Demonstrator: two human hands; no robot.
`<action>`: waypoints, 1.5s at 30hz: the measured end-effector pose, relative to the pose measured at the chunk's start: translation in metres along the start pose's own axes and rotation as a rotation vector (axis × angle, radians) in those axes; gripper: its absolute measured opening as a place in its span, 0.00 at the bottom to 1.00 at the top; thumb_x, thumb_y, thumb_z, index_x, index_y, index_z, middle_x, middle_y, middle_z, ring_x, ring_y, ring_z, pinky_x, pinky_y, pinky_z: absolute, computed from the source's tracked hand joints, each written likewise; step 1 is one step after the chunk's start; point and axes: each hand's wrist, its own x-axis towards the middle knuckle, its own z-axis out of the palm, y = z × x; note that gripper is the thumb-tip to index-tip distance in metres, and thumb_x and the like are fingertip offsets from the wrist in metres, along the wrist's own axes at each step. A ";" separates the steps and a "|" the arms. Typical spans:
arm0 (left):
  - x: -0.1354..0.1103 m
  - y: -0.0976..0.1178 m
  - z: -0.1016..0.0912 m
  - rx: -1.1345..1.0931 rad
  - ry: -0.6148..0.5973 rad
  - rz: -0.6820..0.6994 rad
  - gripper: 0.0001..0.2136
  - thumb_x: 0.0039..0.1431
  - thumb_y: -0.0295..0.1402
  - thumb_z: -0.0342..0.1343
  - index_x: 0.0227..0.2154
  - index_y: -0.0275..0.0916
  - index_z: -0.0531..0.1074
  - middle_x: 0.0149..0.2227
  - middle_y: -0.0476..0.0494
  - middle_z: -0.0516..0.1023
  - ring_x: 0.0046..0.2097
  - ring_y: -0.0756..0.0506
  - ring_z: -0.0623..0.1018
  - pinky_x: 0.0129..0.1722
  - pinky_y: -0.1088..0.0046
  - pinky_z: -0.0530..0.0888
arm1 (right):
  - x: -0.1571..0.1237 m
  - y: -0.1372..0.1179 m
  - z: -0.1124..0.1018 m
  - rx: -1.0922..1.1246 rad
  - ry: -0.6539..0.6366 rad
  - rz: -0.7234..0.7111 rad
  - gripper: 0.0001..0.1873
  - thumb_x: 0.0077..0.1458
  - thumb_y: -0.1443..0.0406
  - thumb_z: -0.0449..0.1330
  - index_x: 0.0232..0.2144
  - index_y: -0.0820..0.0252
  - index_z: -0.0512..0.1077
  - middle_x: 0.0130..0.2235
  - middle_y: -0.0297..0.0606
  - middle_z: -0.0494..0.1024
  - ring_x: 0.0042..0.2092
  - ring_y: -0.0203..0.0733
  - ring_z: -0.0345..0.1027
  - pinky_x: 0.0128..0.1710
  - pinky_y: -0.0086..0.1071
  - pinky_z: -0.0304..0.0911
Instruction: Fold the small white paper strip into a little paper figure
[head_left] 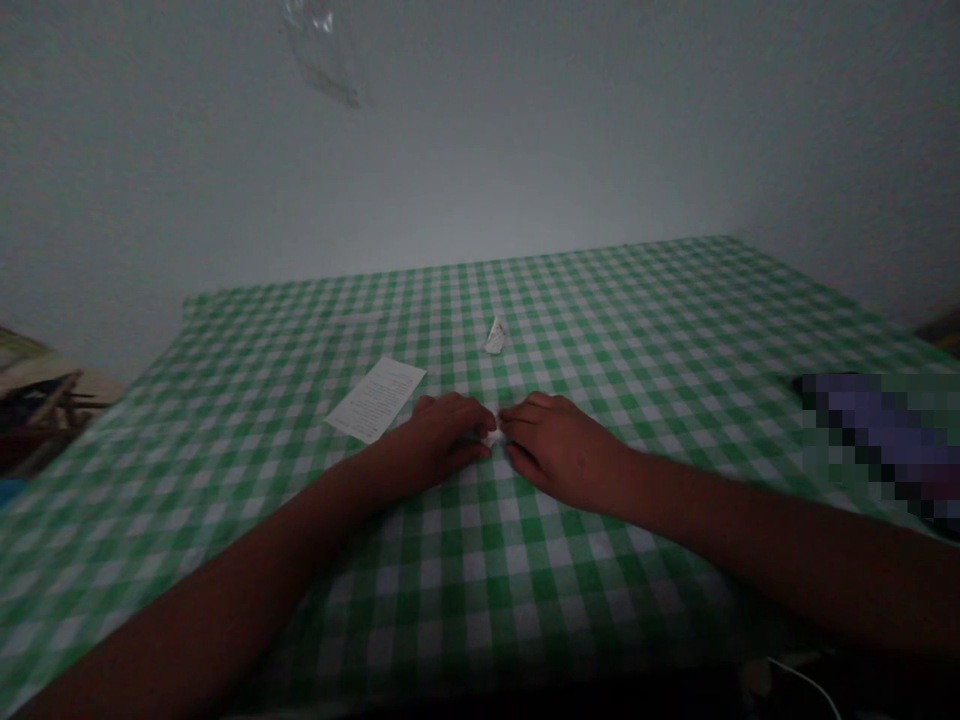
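My left hand [451, 436] and my right hand [559, 447] meet near the middle of the table, their fingertips almost touching. Between them is a small white piece [495, 437] that looks like paper, mostly hidden by the fingers. Both hands are closed, thumbs below and fingers curled over it from either side. Just left of my left hand lies a printed sheet of paper [377, 398], flat and set at an angle. Beyond the hands rests a small crumpled white scrap [495, 336] with faint marks.
A green and white checked cloth [637, 320] covers the table, which stands against a pale wall [525, 130]. At the right edge lies a dark, blurred-out flat object [885, 430]. A clear plastic piece [322, 50] hangs on the wall. A white cable [810, 680] shows below the table's front edge.
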 end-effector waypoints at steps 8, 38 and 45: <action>0.002 0.000 0.004 0.006 0.040 0.033 0.07 0.67 0.33 0.50 0.46 0.43 0.68 0.47 0.45 0.76 0.50 0.42 0.72 0.49 0.61 0.62 | 0.000 0.008 0.001 0.053 0.002 -0.012 0.12 0.64 0.67 0.53 0.44 0.63 0.75 0.46 0.44 0.79 0.49 0.48 0.68 0.53 0.44 0.62; 0.009 0.000 0.013 0.089 0.101 0.007 0.08 0.67 0.31 0.49 0.46 0.41 0.69 0.46 0.43 0.75 0.50 0.41 0.72 0.49 0.60 0.65 | 0.006 0.021 0.005 0.140 0.079 -0.099 0.08 0.62 0.70 0.56 0.37 0.62 0.75 0.44 0.42 0.78 0.46 0.43 0.68 0.52 0.42 0.60; 0.011 0.005 0.012 0.139 0.132 0.047 0.08 0.68 0.30 0.48 0.41 0.38 0.73 0.44 0.41 0.74 0.46 0.43 0.72 0.48 0.62 0.69 | 0.006 0.022 0.009 0.205 0.148 -0.020 0.06 0.61 0.69 0.58 0.41 0.63 0.73 0.43 0.44 0.74 0.48 0.45 0.66 0.50 0.40 0.64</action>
